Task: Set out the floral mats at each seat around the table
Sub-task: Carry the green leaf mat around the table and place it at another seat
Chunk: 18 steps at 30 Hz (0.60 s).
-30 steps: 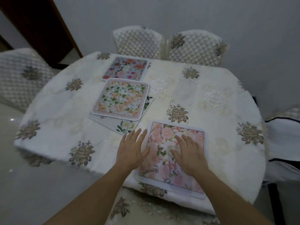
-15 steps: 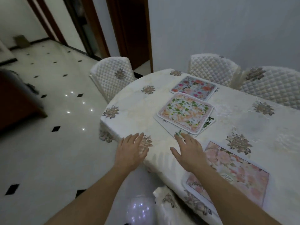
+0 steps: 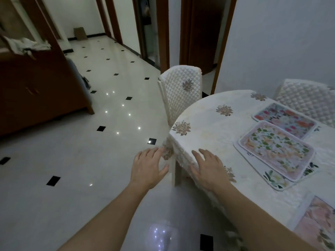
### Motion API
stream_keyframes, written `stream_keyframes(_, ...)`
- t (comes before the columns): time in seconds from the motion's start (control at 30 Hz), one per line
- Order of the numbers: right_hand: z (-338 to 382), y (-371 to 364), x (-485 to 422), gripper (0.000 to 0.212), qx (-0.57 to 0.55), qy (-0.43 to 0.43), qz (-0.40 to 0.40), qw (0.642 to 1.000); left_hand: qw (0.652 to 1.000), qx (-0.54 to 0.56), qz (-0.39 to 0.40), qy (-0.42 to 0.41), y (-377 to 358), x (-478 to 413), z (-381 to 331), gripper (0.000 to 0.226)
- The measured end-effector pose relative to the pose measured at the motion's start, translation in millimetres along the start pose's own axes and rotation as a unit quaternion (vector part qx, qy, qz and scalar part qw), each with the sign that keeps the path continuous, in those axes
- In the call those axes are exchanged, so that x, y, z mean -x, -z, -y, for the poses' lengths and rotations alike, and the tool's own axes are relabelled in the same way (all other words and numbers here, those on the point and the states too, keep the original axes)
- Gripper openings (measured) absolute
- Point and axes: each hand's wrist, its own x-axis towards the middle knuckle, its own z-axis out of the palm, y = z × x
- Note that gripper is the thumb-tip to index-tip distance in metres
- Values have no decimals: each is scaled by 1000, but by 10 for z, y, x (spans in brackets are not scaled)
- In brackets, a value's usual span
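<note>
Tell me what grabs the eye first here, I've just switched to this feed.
Two empty, open hands: the left hand hovers just off the edge of the white-clothed table, the right hand over that edge. Right of them a green-and-orange floral mat lies stacked on another, with a red-flowered mat behind and a pink floral mat at lower right. A white quilted chair stands beyond the table's left end.

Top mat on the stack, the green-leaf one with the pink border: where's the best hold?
Likely pinch the green-leaf mat at its near left corner, coming over the table edge with the right hand: it lies flat, and that corner is nearest and uncovered.
</note>
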Motion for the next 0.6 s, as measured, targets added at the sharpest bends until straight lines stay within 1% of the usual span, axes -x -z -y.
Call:
stream_keyframes(0.13, 409, -31, -236, 61, -7, 9, 3, 1000, 1000, 8, -8, 9, 55, -81, 408, 61)
stream_keyframes(0.27, 564, -18, -370, 57, 8, 17, -10, 1000, 1000, 13, -5, 5, 39, -174, 589, 63)
stream_keyframes(0.47, 511, -48, -625, 66, 13, -6, -10, 1000, 999, 28, 21, -1, -86, -403, 616, 63)
stream_keyframes(0.6, 308, -97, -779, 64, 1, -27, -18, 999, 999, 31, 32, -24, -206, -743, 502, 62)
